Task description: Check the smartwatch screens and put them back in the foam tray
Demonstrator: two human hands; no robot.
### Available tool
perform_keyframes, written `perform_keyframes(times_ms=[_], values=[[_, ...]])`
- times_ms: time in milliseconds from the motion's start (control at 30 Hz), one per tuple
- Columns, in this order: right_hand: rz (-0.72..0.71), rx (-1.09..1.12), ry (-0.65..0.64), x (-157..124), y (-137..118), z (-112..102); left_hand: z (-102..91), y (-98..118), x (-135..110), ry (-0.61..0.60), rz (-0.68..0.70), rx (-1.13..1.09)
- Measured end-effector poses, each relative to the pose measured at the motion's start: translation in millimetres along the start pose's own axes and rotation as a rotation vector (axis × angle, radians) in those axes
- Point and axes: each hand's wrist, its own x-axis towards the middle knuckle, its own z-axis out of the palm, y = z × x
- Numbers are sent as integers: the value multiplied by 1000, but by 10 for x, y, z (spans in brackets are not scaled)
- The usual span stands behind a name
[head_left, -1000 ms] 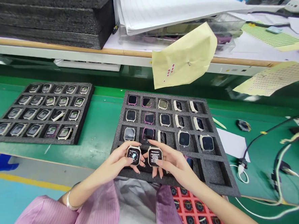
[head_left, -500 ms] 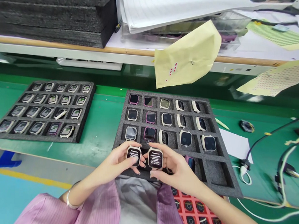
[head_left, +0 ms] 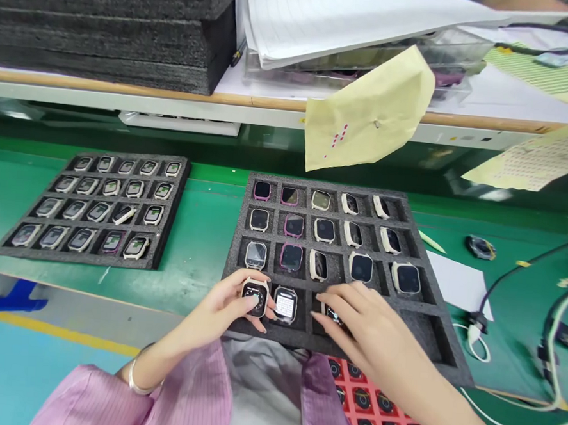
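My left hand (head_left: 227, 305) holds a beige smartwatch body (head_left: 254, 296) with a lit screen, thumb on its face, over the near left corner of a black foam tray (head_left: 442, 341). Beside it a second watch (head_left: 285, 304) with a lit white screen lies in a front-row cell. My right hand (head_left: 368, 320) reaches palm down over the front row, fingers curled on another watch (head_left: 332, 313) that is mostly hidden. The tray's back rows hold several beige and pink watches.
A second foam tray (head_left: 170, 231) full of watches lies to the left on the green bench. A red tray (head_left: 372, 417) of round parts sits at my lap. Cables (head_left: 516, 271), white paper (head_left: 457, 281) and a yellow envelope (head_left: 367, 115) are to the right and behind.
My right hand set its lit watch down in a front-row cell and moved right onto the neighbouring watch. The left hand kept holding its watch. The view shifted slightly.
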Motion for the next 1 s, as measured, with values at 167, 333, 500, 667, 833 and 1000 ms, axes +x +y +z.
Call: perform_keyframes(times_ms=[167, 333, 500, 667, 833, 1000], values=[[92, -180, 27, -205, 20, 77, 5, -22, -11, -6, -10, 37], [229, -96, 36, -273, -90, 227, 85, -21, 4, 32, -31, 103], [363, 271, 13, -298, -63, 145, 208, -18, 36, -8, -15, 114], [295, 714, 87, -245, -46, 11, 304, -19, 127, 31, 27, 126], [395, 1338, 203, -95, -6, -28, 353, -63, 223, 54, 22, 232], [397, 1552, 36, -12, 24, 50, 371, -94, 240, 95, 7, 286]])
